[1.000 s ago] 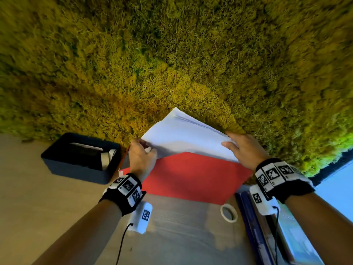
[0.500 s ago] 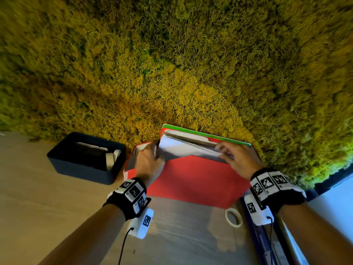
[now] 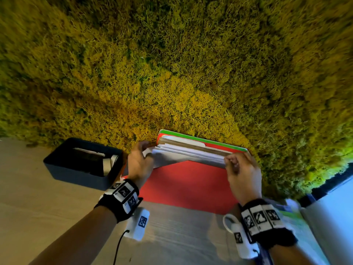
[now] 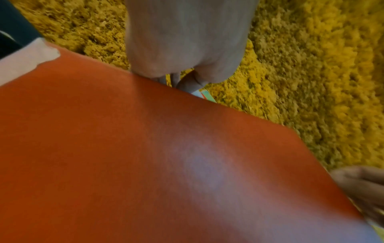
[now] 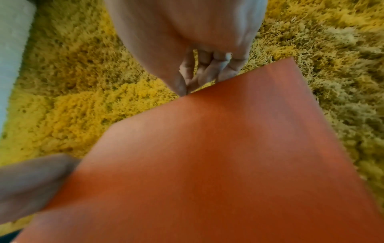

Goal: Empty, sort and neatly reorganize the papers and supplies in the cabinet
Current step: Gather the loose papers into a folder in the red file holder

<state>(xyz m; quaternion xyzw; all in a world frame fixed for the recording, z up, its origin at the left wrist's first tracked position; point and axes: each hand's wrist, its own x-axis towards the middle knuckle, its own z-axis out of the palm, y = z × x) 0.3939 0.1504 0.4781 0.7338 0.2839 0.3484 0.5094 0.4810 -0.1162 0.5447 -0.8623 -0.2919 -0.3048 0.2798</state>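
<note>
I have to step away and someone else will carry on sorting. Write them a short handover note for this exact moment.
Left hand: grips the left end of the white paper stack.
Right hand: fingers curled on the stack's right end.
Where things are: the papers sit inside the open red folder, which leans against the moss wall, with a green folder behind it. The dark bin of supplies sits to the left on the wooden surface; a tape roll lies near the right wrist.
Done: papers lowered into the red folder.
Left: square the stack, close the folder, sort the remaining items, return everything to the cabinet.
</note>
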